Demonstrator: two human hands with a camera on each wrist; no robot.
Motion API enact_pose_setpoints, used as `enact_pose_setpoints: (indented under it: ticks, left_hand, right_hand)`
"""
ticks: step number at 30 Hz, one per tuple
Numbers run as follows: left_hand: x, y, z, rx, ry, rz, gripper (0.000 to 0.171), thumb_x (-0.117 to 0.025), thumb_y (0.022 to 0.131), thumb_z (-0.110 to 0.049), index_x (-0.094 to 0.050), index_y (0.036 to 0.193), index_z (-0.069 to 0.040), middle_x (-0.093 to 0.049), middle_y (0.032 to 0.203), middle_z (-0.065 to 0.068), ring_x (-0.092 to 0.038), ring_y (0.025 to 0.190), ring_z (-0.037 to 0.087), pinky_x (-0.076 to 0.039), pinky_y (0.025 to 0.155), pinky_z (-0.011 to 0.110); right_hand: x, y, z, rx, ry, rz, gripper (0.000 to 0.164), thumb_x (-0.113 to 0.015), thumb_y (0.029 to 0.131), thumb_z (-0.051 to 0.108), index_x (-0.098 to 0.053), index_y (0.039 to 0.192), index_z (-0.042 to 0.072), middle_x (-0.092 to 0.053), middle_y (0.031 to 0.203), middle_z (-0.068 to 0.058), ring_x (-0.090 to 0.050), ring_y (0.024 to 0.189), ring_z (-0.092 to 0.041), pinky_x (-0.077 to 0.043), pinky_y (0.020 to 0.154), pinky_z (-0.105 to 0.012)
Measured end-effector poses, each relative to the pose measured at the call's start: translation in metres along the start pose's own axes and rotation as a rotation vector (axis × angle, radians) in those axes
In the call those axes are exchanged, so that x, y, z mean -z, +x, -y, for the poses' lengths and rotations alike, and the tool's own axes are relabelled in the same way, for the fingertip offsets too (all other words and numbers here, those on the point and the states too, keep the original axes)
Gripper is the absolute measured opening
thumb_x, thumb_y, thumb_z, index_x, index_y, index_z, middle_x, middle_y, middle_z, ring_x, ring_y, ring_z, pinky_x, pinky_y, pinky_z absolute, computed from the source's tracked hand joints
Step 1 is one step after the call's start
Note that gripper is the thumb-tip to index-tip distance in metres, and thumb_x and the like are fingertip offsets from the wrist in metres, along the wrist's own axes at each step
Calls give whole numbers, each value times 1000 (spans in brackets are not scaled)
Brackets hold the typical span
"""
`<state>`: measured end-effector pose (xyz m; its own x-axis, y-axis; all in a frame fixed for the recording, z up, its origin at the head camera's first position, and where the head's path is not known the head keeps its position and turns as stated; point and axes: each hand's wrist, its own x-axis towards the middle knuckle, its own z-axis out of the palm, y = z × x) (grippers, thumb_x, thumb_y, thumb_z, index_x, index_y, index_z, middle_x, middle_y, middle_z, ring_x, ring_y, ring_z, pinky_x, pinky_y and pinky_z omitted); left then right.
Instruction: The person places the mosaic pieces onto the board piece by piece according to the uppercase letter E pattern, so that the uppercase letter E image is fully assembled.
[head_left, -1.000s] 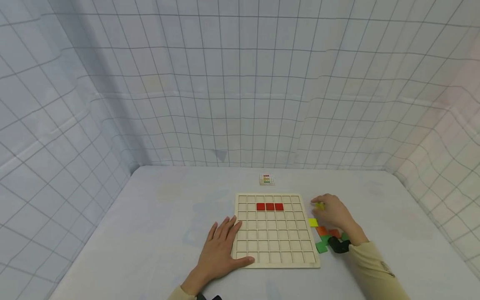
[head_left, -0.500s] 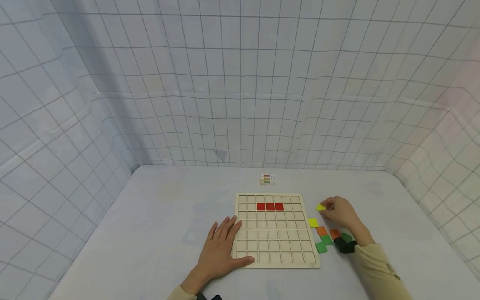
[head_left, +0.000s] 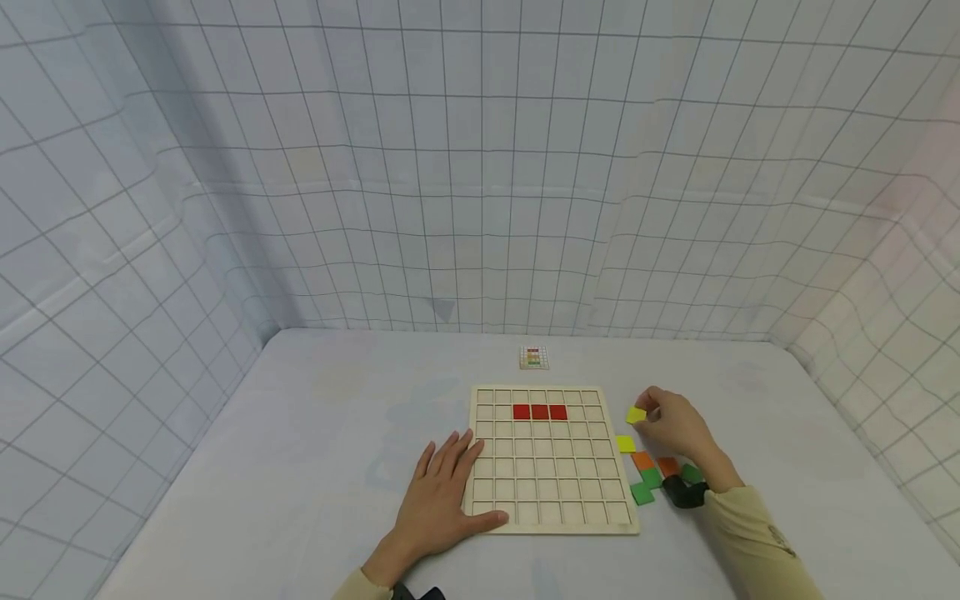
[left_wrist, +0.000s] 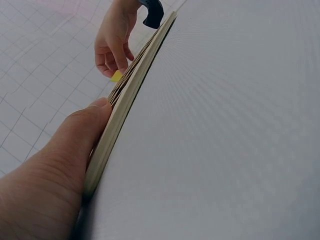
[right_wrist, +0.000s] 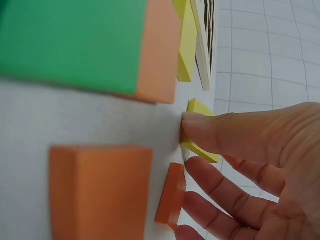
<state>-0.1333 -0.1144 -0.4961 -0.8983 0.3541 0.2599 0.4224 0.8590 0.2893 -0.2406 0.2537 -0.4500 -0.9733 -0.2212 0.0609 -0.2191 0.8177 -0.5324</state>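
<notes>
A square yellow tile [head_left: 636,415] is pinched between the thumb and fingers of my right hand [head_left: 676,427], just right of the board's upper part. In the right wrist view the thumb lies across this yellow tile [right_wrist: 199,107]. My left hand [head_left: 441,507] rests with spread fingers on the left edge of a cream grid board [head_left: 570,529], its thumb over the lower left corner. Three red tiles [head_left: 540,412] sit side by side in the board's second row. Another yellow tile [head_left: 626,444] lies against the board's right edge.
Orange tiles [head_left: 642,461] and green tiles [head_left: 642,493] lie loose right of the board, some under the right wrist's dark camera strap [head_left: 684,493]. A small pattern card [head_left: 534,358] with coloured rows lies behind the board. A white gridded curtain [head_left: 480,208] surrounds the table.
My right hand first drew back to the right with the yellow tile between its fingertips, then shifted slightly left. My left hand and the red tiles have stayed in place.
</notes>
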Motion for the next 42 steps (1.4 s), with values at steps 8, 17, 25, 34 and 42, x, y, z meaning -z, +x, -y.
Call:
enact_pose_setpoints:
  ticks: [8,17,25,34,42]
  left_hand:
    - [0,1,0,1,-5,-2,101,-46,75,-82,-32,149,-15,-25,154,5,-15,142,22,-7,112,46]
    - [-2,0,-1,7,17,7,101,-43,75,-83,-32,149,-16,-25,154,3,-15,142,21,-6,112,46]
    - [-2,0,-1,11,13,7,101,-44,74,-83,-32,149,-15,-25,154,4,-15,142,21,-7,112,46]
    - [0,0,-2,18,16,8,102,-43,74,-84,-33,149,-15,-26,154,4,-16,142,22,-7,112,47]
    - [-1,1,-2,14,10,-1,102,-44,74,-83,-33,149,-15,-26,154,4,-16,141,22,-7,112,46]
  right_hand:
    - [2,-5,14,56,-38,-54,10,-70,81,9,-63,89,8,-61,79,-2,-56,69,-19,-45,58,-36]
    - [-5,-3,34,121,78,-61,10,-67,85,0,-64,94,3,-58,80,-1,-55,69,-16,-45,59,-31]
    - [-20,2,60,221,190,-27,9,-69,83,1,-68,92,2,-60,80,0,-57,67,-13,-48,59,-28]
    - [-50,9,88,276,229,83,9,-73,82,5,-65,82,9,-60,76,6,-56,70,-10,-49,63,-26]
    - [-64,18,104,299,179,64,11,-76,80,10,-66,80,14,-59,73,11,-55,67,-6,-47,62,-25]
